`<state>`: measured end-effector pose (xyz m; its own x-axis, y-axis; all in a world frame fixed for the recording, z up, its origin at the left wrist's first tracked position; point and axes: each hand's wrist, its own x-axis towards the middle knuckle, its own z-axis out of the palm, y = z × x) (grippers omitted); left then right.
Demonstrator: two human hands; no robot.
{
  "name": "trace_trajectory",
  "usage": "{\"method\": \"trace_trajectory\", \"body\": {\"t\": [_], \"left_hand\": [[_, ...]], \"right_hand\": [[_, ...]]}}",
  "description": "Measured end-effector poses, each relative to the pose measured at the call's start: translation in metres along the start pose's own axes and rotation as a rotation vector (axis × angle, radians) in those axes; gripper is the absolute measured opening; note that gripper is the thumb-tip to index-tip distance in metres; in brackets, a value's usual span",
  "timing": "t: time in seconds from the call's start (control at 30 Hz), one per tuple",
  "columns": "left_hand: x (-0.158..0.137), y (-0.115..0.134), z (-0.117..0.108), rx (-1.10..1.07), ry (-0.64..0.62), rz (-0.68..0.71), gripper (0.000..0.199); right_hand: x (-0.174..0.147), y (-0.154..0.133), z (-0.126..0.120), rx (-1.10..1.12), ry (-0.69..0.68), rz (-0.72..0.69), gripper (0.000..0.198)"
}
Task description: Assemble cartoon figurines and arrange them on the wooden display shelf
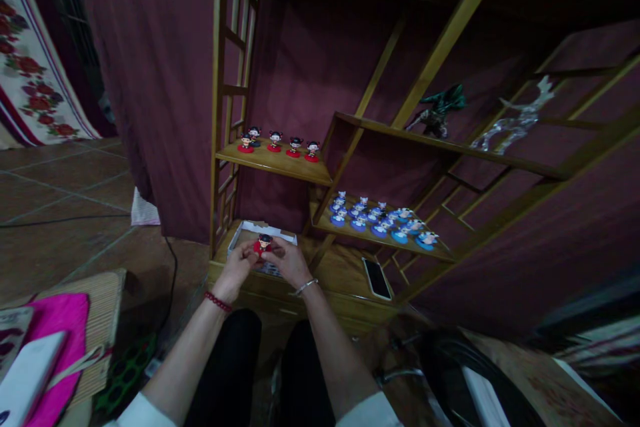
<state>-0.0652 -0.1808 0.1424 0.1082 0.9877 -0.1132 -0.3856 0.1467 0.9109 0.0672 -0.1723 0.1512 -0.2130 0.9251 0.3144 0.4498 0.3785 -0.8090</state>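
Note:
Between my two hands is a small red figurine (263, 244) with a black headdress, held upright over a white cardboard box (292, 238). My left hand (243, 260) grips its left side, and my right hand (289, 261) has its fingers closed on the right side. Behind them the box stands on the lowest wooden shelf, its inside partly hidden by my hands. Similar red-based figurines (275, 141) stand in a loose row on the upper left shelf. On the middle shelf, several blue and white figurines (359, 221) are grouped in rows.
A phone (377, 278) lies on the lowest shelf at the right. Higher up stand a dark green statuette (440, 110) and a clear deer figure (520, 117). Left of the wooden shelf unit (220, 80) hangs a maroon curtain (155, 80). A pink cloth (67, 320) lies at lower left.

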Motion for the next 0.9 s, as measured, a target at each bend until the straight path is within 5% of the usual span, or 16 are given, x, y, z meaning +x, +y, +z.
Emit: {"method": "trace_trajectory", "body": {"t": [0.9], "left_hand": [[0.006, 0.030, 0.008, 0.035, 0.075, 0.048, 0.025]], "right_hand": [[0.026, -0.021, -0.008, 0.006, 0.017, -0.049, 0.027]]}}
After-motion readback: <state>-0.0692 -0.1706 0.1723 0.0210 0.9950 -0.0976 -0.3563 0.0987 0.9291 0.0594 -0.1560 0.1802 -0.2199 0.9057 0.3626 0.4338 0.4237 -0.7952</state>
